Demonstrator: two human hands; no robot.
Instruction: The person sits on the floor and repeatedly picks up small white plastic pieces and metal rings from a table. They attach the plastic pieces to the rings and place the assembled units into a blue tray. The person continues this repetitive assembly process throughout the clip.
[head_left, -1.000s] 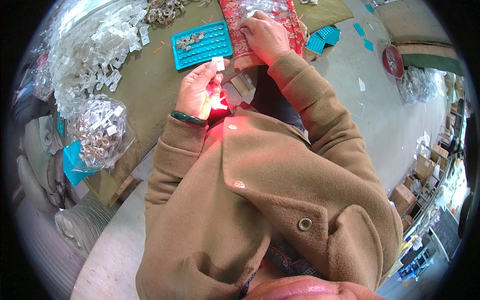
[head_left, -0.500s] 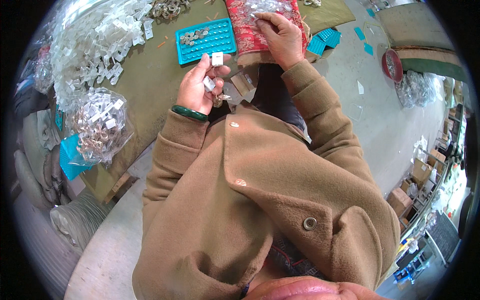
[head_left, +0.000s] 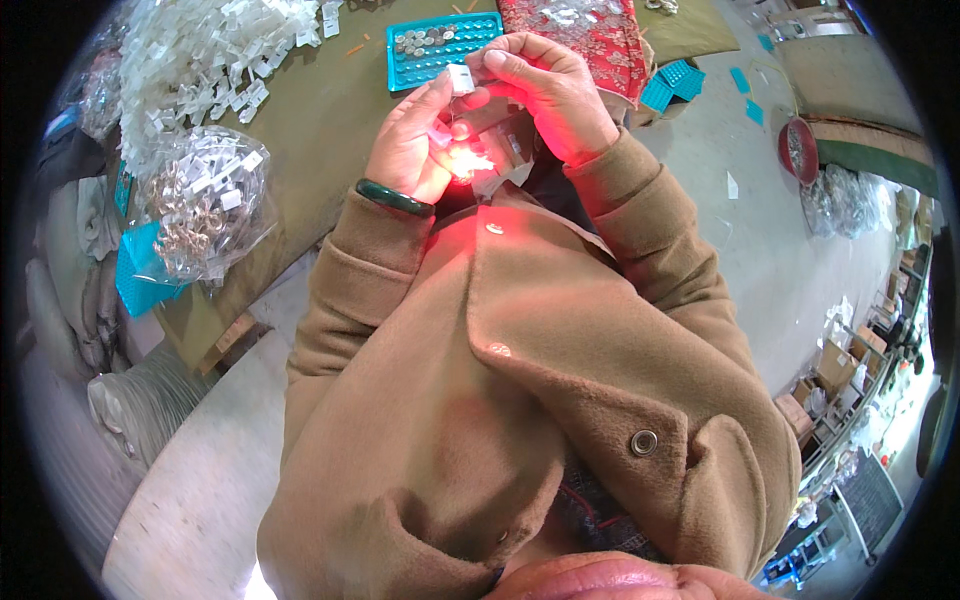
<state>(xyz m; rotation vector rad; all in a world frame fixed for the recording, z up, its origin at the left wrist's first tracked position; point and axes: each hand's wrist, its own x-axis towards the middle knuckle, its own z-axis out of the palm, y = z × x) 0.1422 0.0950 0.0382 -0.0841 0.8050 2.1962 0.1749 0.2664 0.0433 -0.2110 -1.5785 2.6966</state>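
My left hand (head_left: 410,140) holds a small white plastic battery box (head_left: 460,80) upright between thumb and fingertips. Lower in the same palm sits a second small box (head_left: 438,135), tinted pink by the light. A bright red-white glow (head_left: 466,160) comes from a bundle of thin wire lights hanging beneath these fingers, its strands mostly lost in the glare. My right hand (head_left: 555,90) is closed in a pinch at the right side of the upright box. Whatever its fingertips hold is too small to make out. Red light falls on both hands and the coat front.
Beyond my hands lies a blue tray (head_left: 440,55) with round silver cells. Red patterned cloth (head_left: 610,50) bears clear plastic bits. A heap of white boxes (head_left: 200,60) covers the table's left, beside a clear bag (head_left: 205,205) of boxes and wire bundles. Blue trays (head_left: 672,85) stand at right.
My right hand has come back from the red cloth to the box in my left hand. The wire lights have lit up red. The left hand has risen slightly and moved right.
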